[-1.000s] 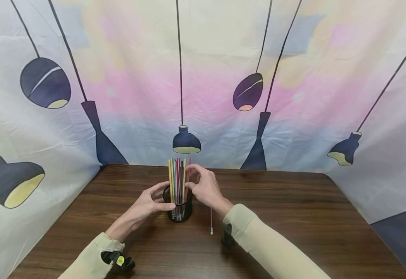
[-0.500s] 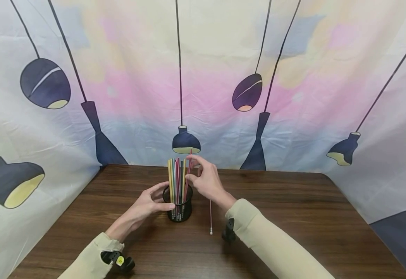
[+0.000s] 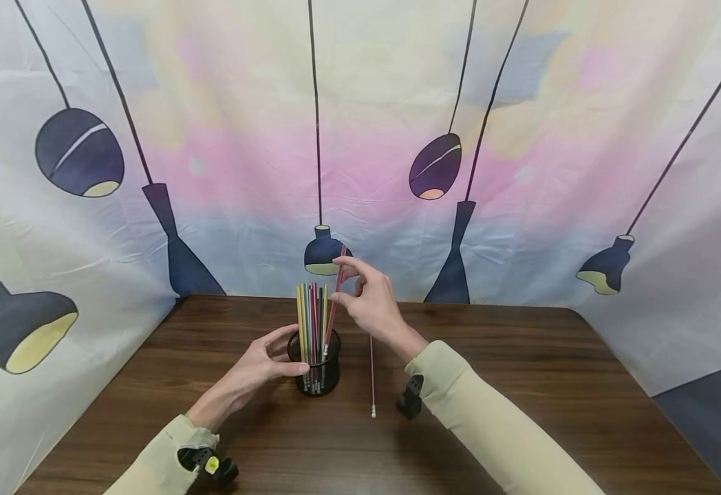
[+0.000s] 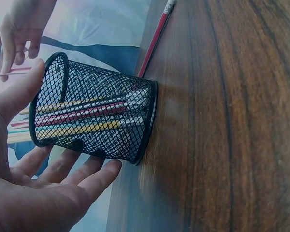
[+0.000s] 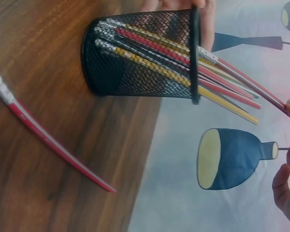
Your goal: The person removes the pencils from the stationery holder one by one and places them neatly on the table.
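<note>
A black mesh pencil cup (image 3: 329,377) stands upright on the table, with several yellow, red and dark pencils (image 5: 159,65) inside, eraser ends down. My left hand (image 3: 258,361) holds the cup from its left side, thumb at the rim and fingers round the wall. Above the cup's right side, my right hand (image 3: 373,299) pinches a red pencil (image 5: 251,84) between thumb and fingertips near its upper end. That pencil leans to the right, its eraser end at the cup's mouth. Another red pencil (image 5: 53,142) lies on the table to the right of the cup.
The dark wood-grain table (image 3: 490,399) reaches back to a fabric backdrop (image 3: 385,158) printed with hanging lamps. Both wrists wear small black camera mounts (image 3: 208,464) over pale sleeves (image 3: 490,412).
My right hand has risen, drawing the pinched red pencil upward until its eraser end shows near the rim. The left hand and the cup have stayed in place.
</note>
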Demonstrator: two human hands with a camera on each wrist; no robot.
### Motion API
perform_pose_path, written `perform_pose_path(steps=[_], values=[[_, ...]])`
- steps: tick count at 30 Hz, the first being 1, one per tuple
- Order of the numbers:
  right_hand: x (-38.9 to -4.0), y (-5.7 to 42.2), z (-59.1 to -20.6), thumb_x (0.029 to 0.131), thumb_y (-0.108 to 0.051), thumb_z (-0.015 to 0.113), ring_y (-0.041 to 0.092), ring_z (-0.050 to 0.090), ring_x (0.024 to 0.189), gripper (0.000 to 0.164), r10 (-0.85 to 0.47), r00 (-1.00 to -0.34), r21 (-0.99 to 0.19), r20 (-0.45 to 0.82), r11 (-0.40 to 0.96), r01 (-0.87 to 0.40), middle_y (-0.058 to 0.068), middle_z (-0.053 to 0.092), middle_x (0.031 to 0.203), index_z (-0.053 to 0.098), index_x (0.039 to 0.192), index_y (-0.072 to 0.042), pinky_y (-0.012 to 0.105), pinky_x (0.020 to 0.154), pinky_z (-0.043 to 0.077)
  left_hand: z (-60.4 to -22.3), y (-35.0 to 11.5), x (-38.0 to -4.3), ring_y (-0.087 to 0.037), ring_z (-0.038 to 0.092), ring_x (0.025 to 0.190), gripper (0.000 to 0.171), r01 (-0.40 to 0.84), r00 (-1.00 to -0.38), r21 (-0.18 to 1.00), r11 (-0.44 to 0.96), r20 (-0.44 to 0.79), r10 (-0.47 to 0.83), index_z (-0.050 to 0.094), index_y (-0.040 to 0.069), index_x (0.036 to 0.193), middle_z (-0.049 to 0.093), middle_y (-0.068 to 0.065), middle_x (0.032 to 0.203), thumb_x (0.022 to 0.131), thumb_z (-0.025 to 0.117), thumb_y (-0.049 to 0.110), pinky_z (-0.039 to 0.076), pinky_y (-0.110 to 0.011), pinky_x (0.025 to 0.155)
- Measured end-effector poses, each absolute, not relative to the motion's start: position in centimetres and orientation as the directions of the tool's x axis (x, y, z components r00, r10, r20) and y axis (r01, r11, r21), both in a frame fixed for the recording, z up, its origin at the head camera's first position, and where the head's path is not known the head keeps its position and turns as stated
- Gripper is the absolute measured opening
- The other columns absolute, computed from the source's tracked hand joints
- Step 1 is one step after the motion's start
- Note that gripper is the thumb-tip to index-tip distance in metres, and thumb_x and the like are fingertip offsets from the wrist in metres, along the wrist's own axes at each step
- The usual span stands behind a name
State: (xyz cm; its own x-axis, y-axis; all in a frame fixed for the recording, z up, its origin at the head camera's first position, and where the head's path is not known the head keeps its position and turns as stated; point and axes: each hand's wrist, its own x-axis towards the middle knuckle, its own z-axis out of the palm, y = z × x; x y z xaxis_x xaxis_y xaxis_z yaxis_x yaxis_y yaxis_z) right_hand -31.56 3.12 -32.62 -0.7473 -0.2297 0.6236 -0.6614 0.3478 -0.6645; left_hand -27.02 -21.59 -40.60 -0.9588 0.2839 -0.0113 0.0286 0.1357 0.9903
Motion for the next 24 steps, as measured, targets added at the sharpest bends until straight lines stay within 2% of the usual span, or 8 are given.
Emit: perform_pose_path(steps=[7, 14, 24], values=[[-31.3, 4.0, -32.0, 0.087, 0.000, 0.086, 0.018, 0.045, 0.056, 0.055, -0.230, -0.748, -0.663, 0.623, 0.353, -0.661, -0.001, 0.071, 0.104, 0.069, 0.137, -0.019, 0.028, 0.049, 0.037, -40.7, -21.6, -27.0, -0.043, 0.050, 0.140, 0.091, 0.028, -0.960, 0.990, 0.135, -0.011, 0.278, 0.033, 0.007, 0.164, 0.046, -0.022, 0.159, 0.090, 0.084, 0.012, 0.045, -0.052, 0.108], [-31.0, 5.5, -31.8, 0.087, -0.001, 0.086, 0.020, 0.046, 0.059, 0.056, -0.226, -0.750, -0.656, 0.621, 0.373, -0.656, 0.006, 0.073, 0.108, 0.069, 0.137, -0.019, 0.028, 0.051, 0.034, -40.6, -21.5, -27.0, -0.043, 0.049, 0.141, 0.091, 0.028, -0.961, 0.991, 0.134, -0.010, 0.276, 0.034, 0.007, 0.164, 0.045, -0.022, 0.159, 0.089, 0.085, 0.012, 0.045, -0.052, 0.108], [-31.3, 8.5, -32.0, 0.089, -0.001, 0.085, 0.023, 0.046, 0.062, 0.055, -0.224, -0.769, -0.666, 0.598, 0.394, -0.633, 0.007, 0.072, 0.107, 0.068, 0.137, -0.020, 0.029, 0.052, 0.034, -40.6, -21.5, -26.9, -0.044, 0.048, 0.141, 0.090, 0.031, -0.960, 0.990, 0.139, -0.009, 0.279, 0.034, 0.007, 0.164, 0.044, -0.022, 0.160, 0.090, 0.085, 0.011, 0.045, -0.052, 0.108]])
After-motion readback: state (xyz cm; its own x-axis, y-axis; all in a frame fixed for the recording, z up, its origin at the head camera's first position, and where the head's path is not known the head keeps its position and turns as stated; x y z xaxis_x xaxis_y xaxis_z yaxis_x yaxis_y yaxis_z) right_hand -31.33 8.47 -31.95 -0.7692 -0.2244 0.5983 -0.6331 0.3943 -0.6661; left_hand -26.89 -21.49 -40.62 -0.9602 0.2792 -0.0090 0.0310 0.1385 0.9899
